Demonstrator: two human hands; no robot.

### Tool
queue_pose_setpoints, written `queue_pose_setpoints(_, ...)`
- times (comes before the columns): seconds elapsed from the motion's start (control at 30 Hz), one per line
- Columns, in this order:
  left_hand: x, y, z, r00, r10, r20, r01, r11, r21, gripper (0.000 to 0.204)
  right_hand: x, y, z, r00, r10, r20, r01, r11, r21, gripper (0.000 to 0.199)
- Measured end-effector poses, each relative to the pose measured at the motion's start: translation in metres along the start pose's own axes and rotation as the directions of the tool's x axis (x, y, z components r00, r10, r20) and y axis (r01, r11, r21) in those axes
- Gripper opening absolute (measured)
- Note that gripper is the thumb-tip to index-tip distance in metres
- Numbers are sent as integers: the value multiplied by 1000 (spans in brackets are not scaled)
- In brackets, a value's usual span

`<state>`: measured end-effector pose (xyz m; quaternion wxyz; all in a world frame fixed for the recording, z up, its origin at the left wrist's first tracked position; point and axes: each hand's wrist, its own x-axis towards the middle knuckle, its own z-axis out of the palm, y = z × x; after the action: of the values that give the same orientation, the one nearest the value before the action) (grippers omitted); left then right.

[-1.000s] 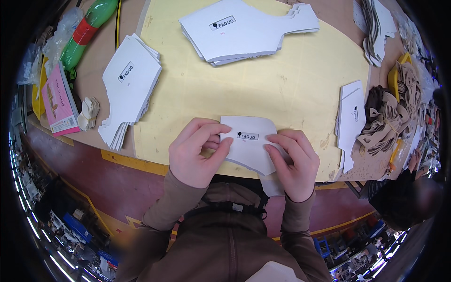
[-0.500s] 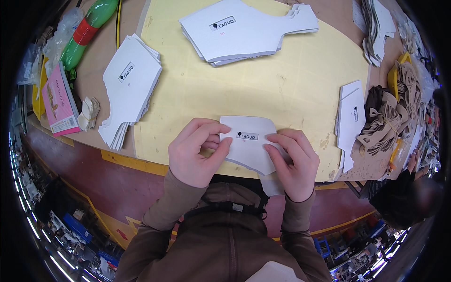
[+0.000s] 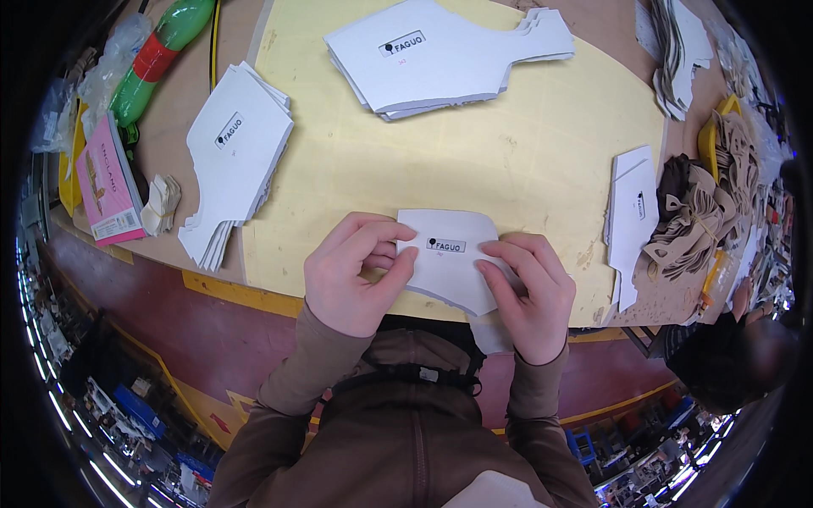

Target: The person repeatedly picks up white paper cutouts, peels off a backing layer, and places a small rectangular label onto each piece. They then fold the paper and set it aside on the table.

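Observation:
A white cut leather-like piece (image 3: 447, 273) with a small printed label patch hangs between my hands near the table's front edge. My left hand (image 3: 349, 275) pinches its left side between thumb and forefinger, the other fingers curled behind. On the opposite side my right hand (image 3: 535, 292) grips it the same way, thumb below the fingers. The lower part of the piece reaches over the table edge. Straight ahead lies a stack of larger white cut pieces (image 3: 440, 72), each topped by a similar label. Another stack of white pieces (image 3: 233, 169) rests at the left.
The yellow-covered table (image 3: 356, 169) holds a narrow white stack (image 3: 631, 212) at right, beside brown cut pieces (image 3: 699, 216). On the left lie a pink notebook (image 3: 106, 182), a green bottle with a red band (image 3: 161, 55) and a small banded bundle (image 3: 159, 206). A person (image 3: 720, 360) is at far right.

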<state>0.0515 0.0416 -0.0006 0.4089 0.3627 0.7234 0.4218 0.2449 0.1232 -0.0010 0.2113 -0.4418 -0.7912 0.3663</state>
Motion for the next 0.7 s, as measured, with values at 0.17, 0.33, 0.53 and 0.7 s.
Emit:
queue_pose_setpoints(0.17, 0, 1, 0, 1000, -7, -1, 7, 1000, -10, 18, 0, -1, 0, 1000, 8, 0, -8, 1000, -7, 18)
queue_pose_setpoints(0.33, 0, 2, 2, 1000, -1, -3, 1, 1000, 0, 18, 0, -2, 0, 1000, 13, -2, -13, 1000, -18, 18)
queue_pose_setpoints(0.53, -1, 2, 3, 999, 31, -15, -31, 998, 47, 18, 0, -1, 1, 1000, 0, -1, 0, 999, -41, 17)
queue_pose_setpoints(0.7, -1, 0, 3, 998, 61, -15, -59, 995, 80, 18, -2, -2, 0, 999, 18, 27, -16, 998, -68, 16)
